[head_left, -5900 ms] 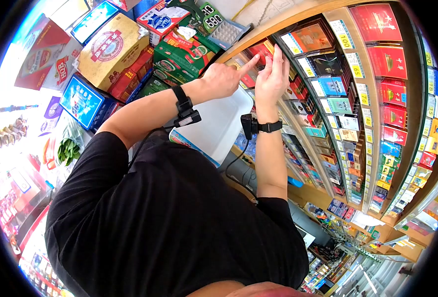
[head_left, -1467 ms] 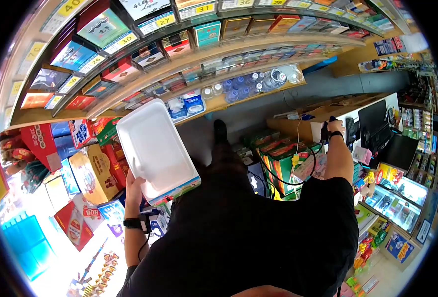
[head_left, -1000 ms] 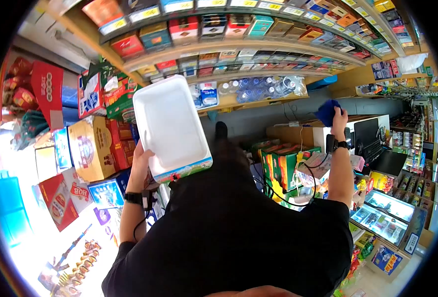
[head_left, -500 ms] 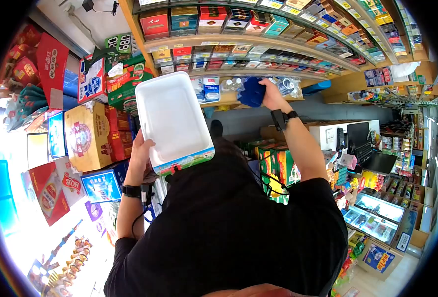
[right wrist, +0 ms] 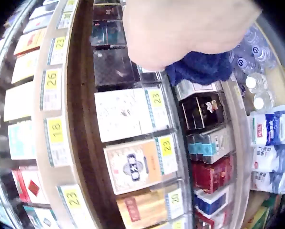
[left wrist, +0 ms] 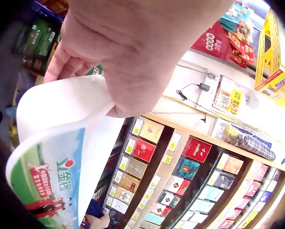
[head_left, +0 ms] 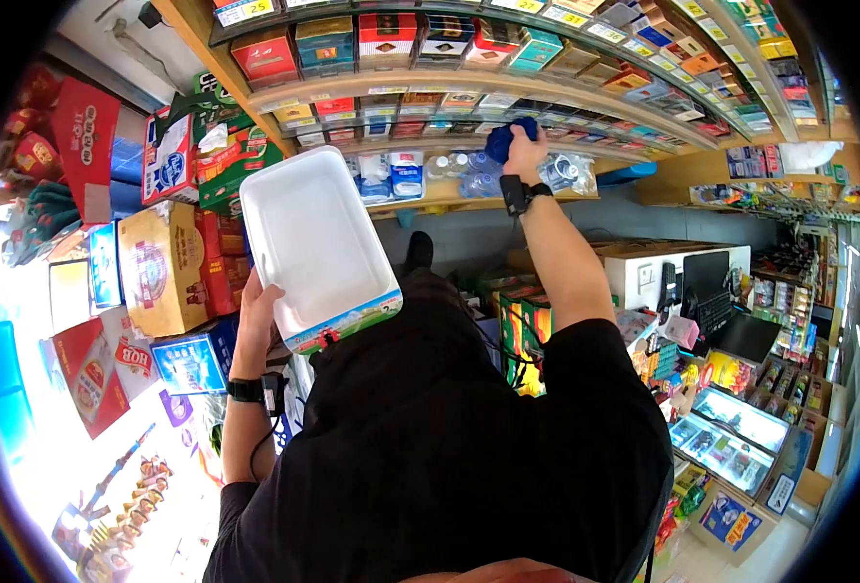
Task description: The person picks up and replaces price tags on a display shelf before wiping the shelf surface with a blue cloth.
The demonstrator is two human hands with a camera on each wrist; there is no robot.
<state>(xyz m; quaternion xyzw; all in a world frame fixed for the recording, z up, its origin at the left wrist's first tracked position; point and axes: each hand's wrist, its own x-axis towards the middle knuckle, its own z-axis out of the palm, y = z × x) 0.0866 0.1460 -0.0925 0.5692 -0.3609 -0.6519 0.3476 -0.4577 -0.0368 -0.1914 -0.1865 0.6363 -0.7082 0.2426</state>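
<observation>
A small shop, a tobacconist's counter; curved wooden shelves [head_left: 449, 85] carry rows of cigarette packs [right wrist: 133, 164] behind yellow price tags [right wrist: 55, 130]; stacked cartons [head_left: 163, 267] at the left edge; monitor [head_left: 707, 282] by the glass counter [head_left: 741, 437].

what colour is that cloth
The cloth is dark blue, clearest in the right wrist view.

Bright shop light, glare at left, fisheye edges, blurred wrist views.
</observation>
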